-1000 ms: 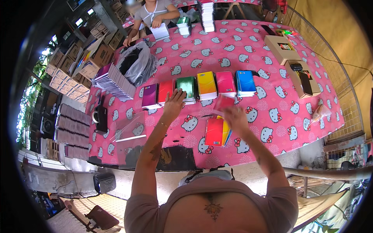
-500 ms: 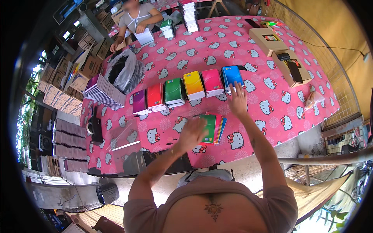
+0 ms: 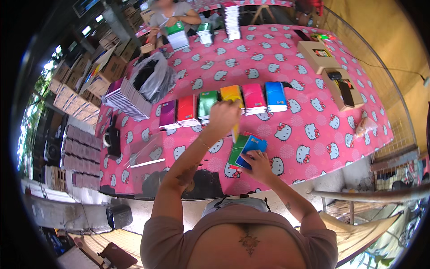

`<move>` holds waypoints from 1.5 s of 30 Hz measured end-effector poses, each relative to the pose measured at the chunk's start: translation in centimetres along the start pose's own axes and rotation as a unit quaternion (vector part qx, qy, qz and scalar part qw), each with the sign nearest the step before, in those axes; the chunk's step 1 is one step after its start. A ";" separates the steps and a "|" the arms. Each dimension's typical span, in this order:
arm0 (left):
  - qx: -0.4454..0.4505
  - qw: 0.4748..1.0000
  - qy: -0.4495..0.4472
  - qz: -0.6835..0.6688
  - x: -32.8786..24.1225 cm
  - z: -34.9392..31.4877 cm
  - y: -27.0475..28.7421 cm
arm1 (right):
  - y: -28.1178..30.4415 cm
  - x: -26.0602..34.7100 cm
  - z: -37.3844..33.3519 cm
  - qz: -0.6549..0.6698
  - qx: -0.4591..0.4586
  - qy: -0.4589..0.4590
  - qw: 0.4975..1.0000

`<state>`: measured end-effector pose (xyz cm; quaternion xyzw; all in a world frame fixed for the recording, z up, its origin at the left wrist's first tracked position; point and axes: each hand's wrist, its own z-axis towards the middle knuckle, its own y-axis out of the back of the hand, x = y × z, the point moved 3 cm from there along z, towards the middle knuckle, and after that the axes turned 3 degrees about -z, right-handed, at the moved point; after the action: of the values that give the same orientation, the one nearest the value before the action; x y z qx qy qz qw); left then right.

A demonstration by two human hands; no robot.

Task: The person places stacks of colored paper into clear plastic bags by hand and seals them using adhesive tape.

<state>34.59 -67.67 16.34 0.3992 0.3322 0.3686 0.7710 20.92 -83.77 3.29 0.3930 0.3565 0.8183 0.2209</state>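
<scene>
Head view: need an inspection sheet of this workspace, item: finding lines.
Surface: table under a pink cartoon-cat cloth.
Job's things: row of notebook stacks, purple, red, green, yellow, pink, blue; fanned notebooks near the front edge.
Clutter: grey plastic bag, slanted notebook pile, two open cardboard boxes, clear sheet.
Grippers: left hand lifts a yellow notebook; right hand holds the fanned notebooks.
Cables: nothing seen.
Surroundings: another person at the far side; stacked cartons left.
</scene>
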 end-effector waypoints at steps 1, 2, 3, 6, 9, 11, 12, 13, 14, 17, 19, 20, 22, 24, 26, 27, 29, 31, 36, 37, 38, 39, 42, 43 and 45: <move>0.071 0.996 0.046 -0.003 -1.2 0.1 -0.2 | -1.3 -1.8 -1.0 0.077 0.001 -0.032 0.997; 0.119 0.991 0.044 0.038 -1.7 -0.6 -1.9 | -2.2 -3.0 -1.3 0.157 0.009 -0.061 0.986; 0.173 0.981 0.047 0.077 -1.5 -2.4 -4.5 | -1.9 -3.3 -1.4 0.257 -0.037 -0.213 0.942; 0.164 0.981 0.088 -0.047 -2.7 -6.7 -10.2 | -1.6 -5.2 -2.7 0.402 -0.150 -0.424 0.798; 0.096 0.990 0.019 -0.104 -0.5 -7.3 -9.6 | -1.4 -6.2 -4.5 0.445 -0.174 -0.493 0.727; 0.125 0.970 0.206 0.011 10.7 -8.9 -6.6 | -0.9 -5.0 -4.8 0.468 -0.150 -0.502 0.711; 0.146 0.910 0.384 0.058 18.6 -12.1 -4.3 | -1.2 -3.7 -4.2 0.489 -0.122 -0.488 0.713; -0.028 0.917 0.358 0.174 23.0 -12.9 0.1 | -1.3 -3.2 -4.3 0.503 -0.114 -0.483 0.708; -0.134 0.842 0.470 0.227 26.1 -15.0 2.7 | -1.5 -3.1 -3.8 0.512 -0.102 -0.467 0.714; 0.013 0.808 0.564 0.169 29.2 -16.4 4.2 | -2.1 -4.2 -2.0 0.516 -0.069 -0.446 0.728; -0.042 0.801 0.543 0.249 26.1 -15.3 5.0 | -2.0 -4.5 -1.1 0.499 -0.040 -0.460 0.733; -0.093 0.842 0.497 0.188 24.6 -15.2 5.5 | -2.3 -4.8 -1.2 0.497 -0.016 -0.458 0.737; -0.206 0.898 0.385 0.062 21.8 -13.8 8.0 | -3.0 -5.7 0.0 0.496 0.026 -0.439 0.749; -0.169 0.944 0.192 -0.210 12.1 -8.1 8.0 | -2.5 -6.8 0.0 0.507 0.011 -0.475 0.719; 0.038 0.967 0.085 -0.235 6.4 -6.4 6.2 | -2.5 -6.7 0.7 0.520 0.035 -0.486 0.701; 0.113 0.956 0.007 -0.272 3.1 -5.4 5.2 | -2.4 -6.9 0.8 0.526 0.047 -0.490 0.694; 0.268 0.932 0.004 -0.242 0.9 -6.2 -1.8 | -2.7 -5.6 1.0 0.536 0.062 -0.491 0.684; 0.251 0.958 -0.014 -0.136 -0.1 -7.3 -4.3 | -1.3 -4.2 1.5 0.543 0.037 -0.490 0.681; 0.037 0.899 0.350 -0.259 4.8 -18.1 -10.0 | -2.7 -4.2 1.2 0.529 0.070 -0.436 0.725; 0.049 0.860 0.390 -0.326 4.7 -20.3 -11.7 | -3.1 -3.3 2.0 0.544 0.070 -0.424 0.720; 0.058 0.813 0.429 -0.389 4.2 -22.5 -13.3 | -3.5 -1.8 2.6 0.536 0.081 -0.443 0.714; 0.052 0.757 0.442 -0.478 3.8 -23.0 -13.4 | -3.7 -0.3 3.1 0.525 0.087 -0.465 0.708; -0.003 0.521 0.420 -0.743 0.9 -22.0 -8.8 | -5.2 0.5 3.1 0.510 0.078 -0.481 0.709; -0.004 0.490 0.452 -0.745 1.7 -23.4 -7.1 | -5.2 1.0 3.4 0.542 0.097 -0.473 0.688; 0.006 0.867 0.221 -0.447 3.0 -25.4 -1.2 | -5.0 2.4 3.6 0.598 0.139 -0.471 0.633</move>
<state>15.98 -56.28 2.96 0.1208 0.6391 0.0608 0.7572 22.79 -77.50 2.24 0.8784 0.0001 0.4154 -0.2363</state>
